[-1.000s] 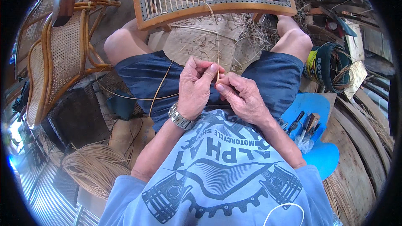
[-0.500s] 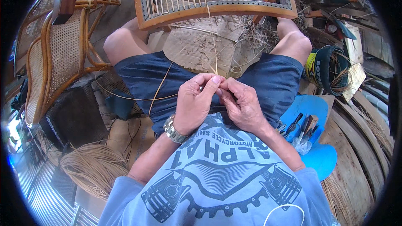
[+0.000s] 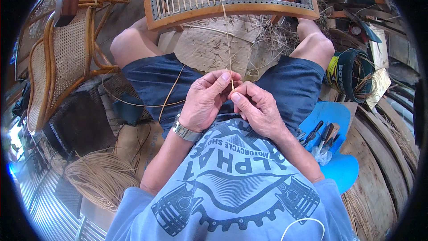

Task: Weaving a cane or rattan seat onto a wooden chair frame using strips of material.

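Between my knees and the wooden chair frame runs a thin cane strand, pulled fairly straight down from the frame's near rail. My left hand, with a metal watch at its wrist, pinches the strand between thumb and forefinger. Just below and to the right, my right hand also pinches cane at the same spot, thumb on top. Whether the strand is knotted or joined there is too small to make out. Another length of cane loops over my left thigh. Parallel strands cross the left part of the frame, whose rails have rows of small holes.
Left stands a chair with a woven cane back; below it lies a bundle of cane. To the right are a dark bucket holding cane and a blue seat-like tray with hand tools. Cane scraps litter the cardboard.
My hands have shifted slightly apart, the right one lower along the strand. More of the pinched cane now shows between my fingertips. The chair frame looks nearly unchanged.
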The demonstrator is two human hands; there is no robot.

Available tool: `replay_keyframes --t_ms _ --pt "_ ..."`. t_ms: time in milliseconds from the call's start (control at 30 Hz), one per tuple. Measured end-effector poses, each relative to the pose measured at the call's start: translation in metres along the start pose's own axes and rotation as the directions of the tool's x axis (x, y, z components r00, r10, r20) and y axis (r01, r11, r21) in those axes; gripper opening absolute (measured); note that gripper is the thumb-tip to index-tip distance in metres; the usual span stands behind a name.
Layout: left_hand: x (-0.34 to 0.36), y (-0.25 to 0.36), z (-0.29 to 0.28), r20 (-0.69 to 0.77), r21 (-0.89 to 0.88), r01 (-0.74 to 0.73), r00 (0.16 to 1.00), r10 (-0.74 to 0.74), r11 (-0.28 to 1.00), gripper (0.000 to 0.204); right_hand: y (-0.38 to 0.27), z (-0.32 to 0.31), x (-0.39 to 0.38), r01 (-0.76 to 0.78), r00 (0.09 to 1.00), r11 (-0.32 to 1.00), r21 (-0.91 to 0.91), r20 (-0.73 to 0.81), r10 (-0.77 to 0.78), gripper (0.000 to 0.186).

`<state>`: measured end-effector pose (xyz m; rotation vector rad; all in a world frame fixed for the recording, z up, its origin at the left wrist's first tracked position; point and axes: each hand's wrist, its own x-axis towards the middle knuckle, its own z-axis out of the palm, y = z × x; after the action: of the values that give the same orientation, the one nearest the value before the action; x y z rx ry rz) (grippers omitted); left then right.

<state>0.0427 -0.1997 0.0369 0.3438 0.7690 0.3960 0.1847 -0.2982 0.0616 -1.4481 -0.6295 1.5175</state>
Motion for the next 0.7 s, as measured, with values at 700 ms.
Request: replay_keyframes --t_ms 700 --pt "-0.018 0.003 0.011 -0.065 0.052 -0.011 0.998 0.015 0.999 0.022 0.007 0.003 0.008 0.053 0.998 0.991 0.120 0.035 -0.057 0.016"
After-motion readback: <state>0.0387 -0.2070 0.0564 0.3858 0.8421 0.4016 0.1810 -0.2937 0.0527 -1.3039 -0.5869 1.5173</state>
